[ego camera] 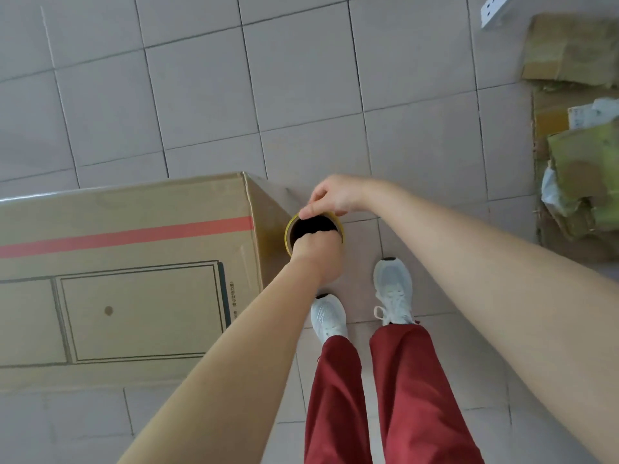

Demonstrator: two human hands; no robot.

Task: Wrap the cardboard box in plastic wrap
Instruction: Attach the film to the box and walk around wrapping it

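A large cardboard box (124,276) with a red stripe and printed line drawing stands on the tiled floor at the left. Right beside its right end stands an upright roll of plastic wrap (313,229), seen from above as a yellow-rimmed tube with a dark hollow core. My left hand (316,254) reaches into the core from the near side, fingers inside. My right hand (330,195) pinches the far rim of the roll with thumb and fingers. The lower part of the roll is hidden behind my left hand.
My two feet in white shoes (392,289) and red trousers stand just right of the box. A heap of flattened cardboard and packaging (576,128) lies along the right edge. A white bracket (492,11) sits at the top right. Bare grey tiles (268,88) stretch beyond the box.
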